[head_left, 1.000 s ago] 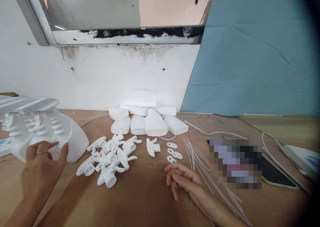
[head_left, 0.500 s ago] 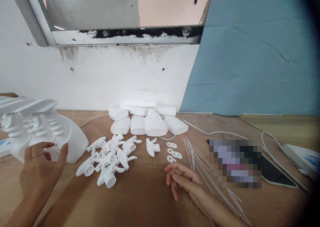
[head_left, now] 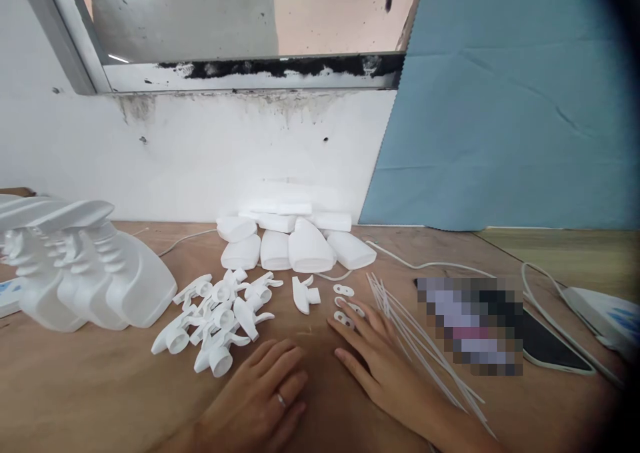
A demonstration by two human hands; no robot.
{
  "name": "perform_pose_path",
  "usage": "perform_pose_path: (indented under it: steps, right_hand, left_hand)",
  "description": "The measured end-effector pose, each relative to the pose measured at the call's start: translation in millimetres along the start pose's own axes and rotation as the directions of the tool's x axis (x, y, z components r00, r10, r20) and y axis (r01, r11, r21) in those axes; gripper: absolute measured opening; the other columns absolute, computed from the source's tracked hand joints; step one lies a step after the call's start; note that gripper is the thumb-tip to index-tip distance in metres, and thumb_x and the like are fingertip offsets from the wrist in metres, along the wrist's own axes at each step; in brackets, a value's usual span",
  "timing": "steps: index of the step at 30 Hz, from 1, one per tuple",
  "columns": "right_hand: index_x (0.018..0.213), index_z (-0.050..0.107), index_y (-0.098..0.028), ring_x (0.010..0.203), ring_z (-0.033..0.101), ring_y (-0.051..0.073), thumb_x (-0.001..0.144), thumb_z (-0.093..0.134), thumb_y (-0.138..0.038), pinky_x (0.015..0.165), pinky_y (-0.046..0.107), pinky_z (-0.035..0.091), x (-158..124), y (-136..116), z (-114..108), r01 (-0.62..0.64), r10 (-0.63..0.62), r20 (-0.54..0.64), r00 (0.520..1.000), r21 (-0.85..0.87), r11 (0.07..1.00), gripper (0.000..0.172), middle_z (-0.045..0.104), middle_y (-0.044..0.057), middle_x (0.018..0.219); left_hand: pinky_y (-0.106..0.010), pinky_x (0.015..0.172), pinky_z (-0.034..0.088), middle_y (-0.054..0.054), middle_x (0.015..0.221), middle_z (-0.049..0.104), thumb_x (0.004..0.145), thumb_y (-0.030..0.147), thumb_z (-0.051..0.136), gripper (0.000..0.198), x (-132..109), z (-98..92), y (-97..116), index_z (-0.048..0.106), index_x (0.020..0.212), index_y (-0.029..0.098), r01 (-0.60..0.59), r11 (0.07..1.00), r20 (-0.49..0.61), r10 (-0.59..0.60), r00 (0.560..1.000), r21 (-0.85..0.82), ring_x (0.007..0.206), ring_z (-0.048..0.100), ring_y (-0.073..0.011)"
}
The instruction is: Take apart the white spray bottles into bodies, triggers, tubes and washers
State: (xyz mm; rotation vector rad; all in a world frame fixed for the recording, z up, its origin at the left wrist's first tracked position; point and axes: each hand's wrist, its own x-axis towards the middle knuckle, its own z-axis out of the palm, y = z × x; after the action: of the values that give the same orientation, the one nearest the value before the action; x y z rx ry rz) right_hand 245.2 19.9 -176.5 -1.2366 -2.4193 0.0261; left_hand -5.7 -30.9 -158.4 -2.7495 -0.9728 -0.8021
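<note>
My left hand [head_left: 263, 396], with a ring on one finger, is over the tabletop near the front, its fingers loosely stretched and holding nothing visible. To its left lies a pile of white spray trigger heads [head_left: 220, 316]. My right hand [head_left: 380, 360] is open with spread fingers, reaching over small white flat pieces with round holes [head_left: 343, 290] and partly covering them. One lone trigger head [head_left: 305, 294] lies just left of those pieces. Beside the right hand, thin white tubes [head_left: 425, 346] lie in a loose bundle, partly hidden by the wrist.
White spray bottles [head_left: 143, 280] stand in a row at the left. Several white bottles [head_left: 313, 246] lie stacked against the wall. At the right are a phone [head_left: 555, 340] with a blurred screen, a white cable [head_left: 430, 264] and a white box [head_left: 605, 316].
My left hand has left the standing bottles and moved right to the middle front. My right hand has turned palm down and reached forward over the flat pieces, its fingers spreading.
</note>
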Motion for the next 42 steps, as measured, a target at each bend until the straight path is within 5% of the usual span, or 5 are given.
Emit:
perform_pose_path:
  steps: [10, 19, 29, 38, 42]
  right_hand:
    - [0.136, 0.045, -0.023, 0.121, 0.047, 0.022, 0.093, 0.043, -0.016, 0.108, 0.048, 0.033, -0.3, -5.3, -3.1, 0.138, -0.147, 0.050, 0.988, 0.144, 0.980, 0.043, 0.059, 0.008, 0.128]
    - [0.123, 0.055, -0.029, 0.102, 0.054, 0.024, 0.091, 0.048, -0.016, 0.090, 0.044, 0.044, 3.5, -3.9, -2.7, 0.000, 0.004, -0.016, 1.000, 0.279, 0.960, 0.035, 0.063, 0.007, 0.107]
    - [0.089, 0.063, -0.022, 0.082, 0.059, 0.019, 0.092, 0.049, -0.023, 0.076, 0.032, 0.047, 2.3, -1.7, -2.9, -0.102, 0.145, -0.068, 0.987, 0.430, 0.897, 0.014, 0.061, 0.004, 0.084]
    - [0.096, 0.068, -0.025, 0.093, 0.066, 0.023, 0.089, 0.055, -0.032, 0.086, 0.035, 0.051, -1.2, 5.5, -0.1, -0.181, 0.336, -0.226, 0.914, 0.514, 0.839, 0.016, 0.071, 0.005, 0.099]
    - [0.117, 0.060, -0.027, 0.100, 0.065, 0.021, 0.093, 0.047, -0.031, 0.092, 0.038, 0.050, -4.0, 1.4, -2.6, -0.206, 0.371, -0.212, 0.904, 0.545, 0.813, 0.028, 0.069, 0.005, 0.113]
  left_hand:
    - [-0.059, 0.109, 0.027, -0.011, 0.155, 0.013, 0.085, 0.030, 0.055, 0.041, 56.4, 44.3, -20.9, 0.049, 0.125, 0.022, 0.278, 0.955, 0.095, -0.269, 0.958, -0.104, 0.141, 0.011, -0.0364]
    - [-0.046, 0.097, 0.045, -0.010, 0.124, 0.050, 0.083, 0.014, 0.053, 0.036, 49.2, 42.7, -23.2, 0.046, 0.117, 0.021, 0.323, 0.912, 0.030, -0.326, 0.945, -0.252, 0.116, 0.047, -0.0252]
    - [-0.044, 0.097, 0.042, -0.009, 0.124, 0.053, 0.079, 0.007, 0.050, 0.043, 51.2, 35.7, -21.1, 0.050, 0.119, 0.021, 0.288, 0.917, 0.093, -0.273, 0.958, -0.277, 0.114, 0.045, -0.0252]
    - [-0.030, 0.080, 0.048, -0.002, 0.094, 0.063, 0.082, 0.025, 0.060, 0.024, 51.5, 33.9, -26.8, 0.052, 0.104, 0.020, 0.494, 0.480, 0.249, -0.486, 0.838, -0.724, 0.088, 0.060, -0.0177]
    - [-0.029, 0.080, 0.047, -0.001, 0.093, 0.064, 0.080, 0.023, 0.062, 0.027, 52.5, 34.8, -26.7, 0.053, 0.105, 0.020, 0.492, 0.474, 0.275, -0.455, 0.847, -0.730, 0.087, 0.060, -0.0168]
